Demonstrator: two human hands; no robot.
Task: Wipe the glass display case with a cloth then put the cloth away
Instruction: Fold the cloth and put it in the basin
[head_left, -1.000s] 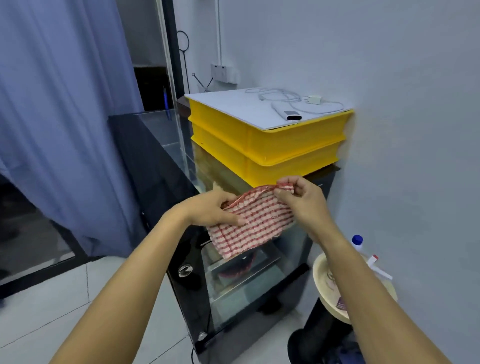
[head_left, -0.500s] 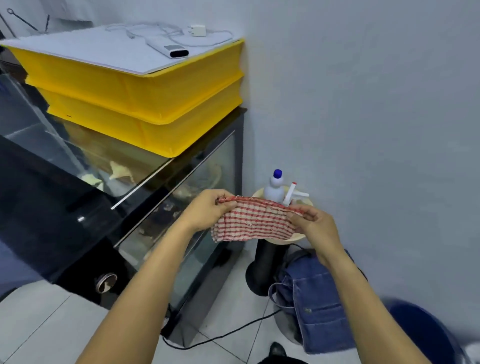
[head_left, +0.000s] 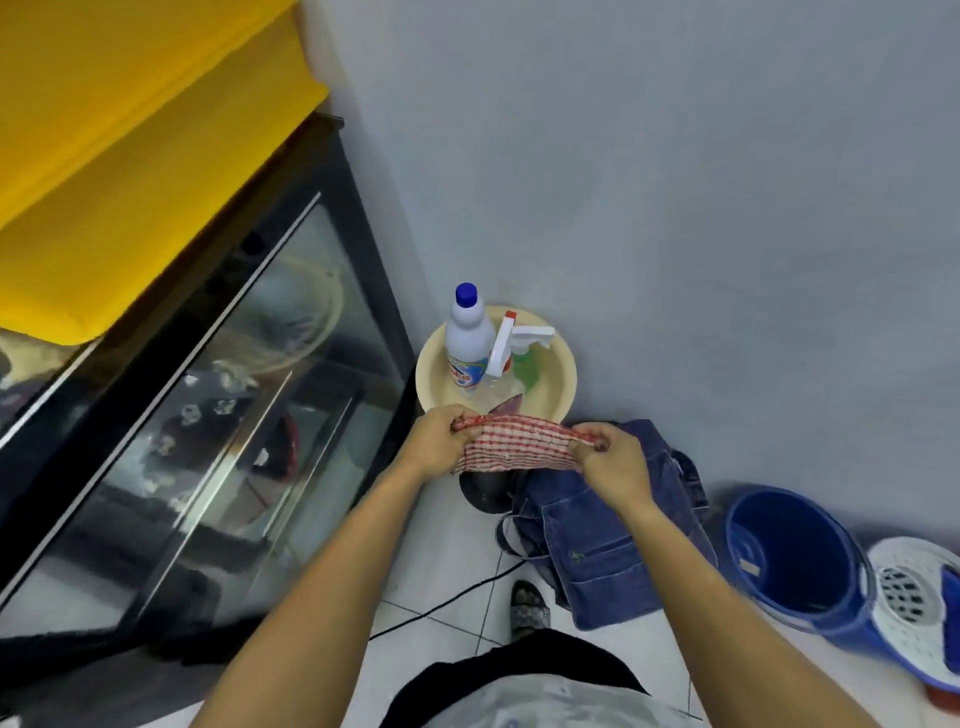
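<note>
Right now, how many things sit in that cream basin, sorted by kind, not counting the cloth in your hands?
Bottles with a cap: 1, the white bottle
Spray bottles: 1, the sprayer
Total: 2 in the basin

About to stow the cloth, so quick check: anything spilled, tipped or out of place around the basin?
No spill shows. The denim bag lies slumped on the floor beside the basin, with a black cable trailing across the tiles near the foot. Both bottles stand in the basin. Both hands hold the checked cloth stretched above it.
</note>
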